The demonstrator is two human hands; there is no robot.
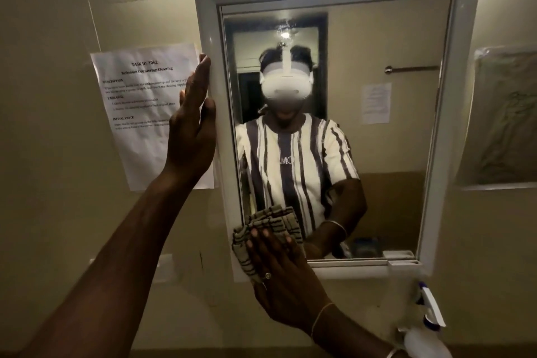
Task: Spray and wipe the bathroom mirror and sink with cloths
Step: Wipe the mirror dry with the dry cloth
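Observation:
A white-framed mirror [406,125] hangs on the wall straight ahead, with spray droplets near its top. My left hand [191,125] lies flat against the frame's left edge, fingers straight and holding nothing. My right hand [279,273] presses a folded striped cloth [270,227] onto the mirror's lower left corner, over glass and frame. A white spray bottle [427,328] stands at the lower right, below the mirror. The sink is out of view.
A printed task sheet [139,113] is taped to the wall left of the mirror, partly behind my left hand. A plastic-covered item [505,119] hangs on the wall at the right. The mirror reflects a person, a towel bar and another paper.

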